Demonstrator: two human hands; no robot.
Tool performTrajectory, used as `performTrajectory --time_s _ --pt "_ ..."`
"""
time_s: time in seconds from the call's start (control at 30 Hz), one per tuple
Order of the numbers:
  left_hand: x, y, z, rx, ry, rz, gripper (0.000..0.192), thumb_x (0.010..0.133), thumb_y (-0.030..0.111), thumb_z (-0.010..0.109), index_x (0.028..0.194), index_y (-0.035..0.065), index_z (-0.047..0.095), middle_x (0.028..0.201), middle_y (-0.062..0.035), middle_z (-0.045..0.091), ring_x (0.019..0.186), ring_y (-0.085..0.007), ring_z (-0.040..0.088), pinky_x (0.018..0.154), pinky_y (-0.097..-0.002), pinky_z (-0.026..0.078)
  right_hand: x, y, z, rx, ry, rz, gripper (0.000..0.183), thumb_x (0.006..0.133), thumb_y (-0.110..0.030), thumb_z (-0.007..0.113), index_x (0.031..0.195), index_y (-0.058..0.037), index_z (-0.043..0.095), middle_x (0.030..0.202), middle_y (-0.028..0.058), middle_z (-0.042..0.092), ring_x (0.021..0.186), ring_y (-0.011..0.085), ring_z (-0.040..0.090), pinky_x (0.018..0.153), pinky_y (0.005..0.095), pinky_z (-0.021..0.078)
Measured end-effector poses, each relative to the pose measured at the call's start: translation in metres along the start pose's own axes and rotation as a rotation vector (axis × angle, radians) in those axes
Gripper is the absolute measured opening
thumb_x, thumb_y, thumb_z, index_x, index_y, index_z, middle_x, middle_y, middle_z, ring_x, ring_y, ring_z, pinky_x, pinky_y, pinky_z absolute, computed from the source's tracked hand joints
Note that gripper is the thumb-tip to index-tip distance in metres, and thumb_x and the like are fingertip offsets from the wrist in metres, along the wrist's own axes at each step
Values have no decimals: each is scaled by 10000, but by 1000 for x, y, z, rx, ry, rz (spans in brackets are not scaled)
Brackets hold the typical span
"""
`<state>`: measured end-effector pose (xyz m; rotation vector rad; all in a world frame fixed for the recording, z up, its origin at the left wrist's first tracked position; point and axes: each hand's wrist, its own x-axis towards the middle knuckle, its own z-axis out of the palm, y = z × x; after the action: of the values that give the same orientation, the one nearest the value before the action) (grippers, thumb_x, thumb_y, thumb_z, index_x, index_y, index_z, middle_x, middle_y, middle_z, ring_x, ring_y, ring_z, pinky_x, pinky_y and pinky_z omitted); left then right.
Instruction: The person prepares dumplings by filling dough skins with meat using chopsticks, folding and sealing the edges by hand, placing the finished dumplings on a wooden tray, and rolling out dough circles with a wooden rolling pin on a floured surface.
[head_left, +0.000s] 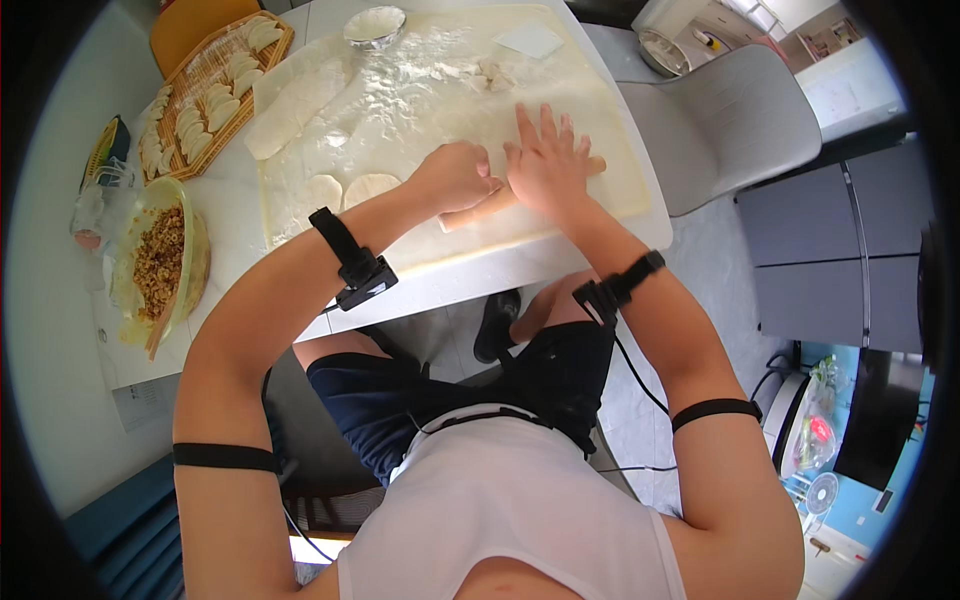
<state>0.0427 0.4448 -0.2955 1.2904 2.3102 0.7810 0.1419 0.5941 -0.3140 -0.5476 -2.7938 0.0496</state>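
On a floured mat (450, 97) lies a wooden rolling pin (478, 213), tilted up to the right. My right hand (547, 161) rests on the pin with its fingers spread. My left hand (454, 176) is curled just left of it, near the pin; its fingertips point down, and whether they pinch dough is hidden. Two round dough wrappers, one (322, 193) partly behind my left forearm and another (369, 187), lie left of my left hand. A long piece of dough (296, 112) lies at the upper left of the mat. Small dough bits (491, 76) sit above my hands.
A woven tray (251, 112) holds several dumplings at the upper left. A bowl of filling (196, 262) with chopsticks (160, 330) stands at the left. A flour bowl (375, 28) and a white square sheet (529, 39) are at the far side. A grey chair (742, 120) stands right of the table.
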Motion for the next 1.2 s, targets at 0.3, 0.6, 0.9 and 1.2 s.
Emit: performTrajectory --time_s 0.3,0.6,0.9,1.2 --pt "15 -12 -10 11 -77 -6 265 819 231 674 941 -3 693 880 -183 714 828 -333 692 752 -401 537 -12 3 6 133 7 -8 623 959 -415 475 1501 -127 372 1557 216 304 1405 470 296 1094 686 200" --pt "11 3 -17 -25 -84 -78 241 843 237 642 885 5 694 834 -173 701 671 -308 665 657 -392 521 34 -7 18 46 132 0 598 960 -379 483 1497 -139 378 1541 239 315 1382 507 302 1094 685 188" --pt "10 -27 -7 -21 10 -47 238 835 248 658 873 18 705 838 -166 696 785 -297 669 695 -383 518 -48 12 16 23 109 -96 588 948 -337 517 1484 -129 396 1477 241 418 1324 482 403 1065 682 239" --pt "11 4 -23 11 -130 -208 307 861 336 602 929 60 716 883 -173 707 835 -333 681 776 -431 526 42 -18 21 76 163 -87 648 948 -387 514 1518 -133 338 1547 243 305 1368 517 326 1065 713 223"
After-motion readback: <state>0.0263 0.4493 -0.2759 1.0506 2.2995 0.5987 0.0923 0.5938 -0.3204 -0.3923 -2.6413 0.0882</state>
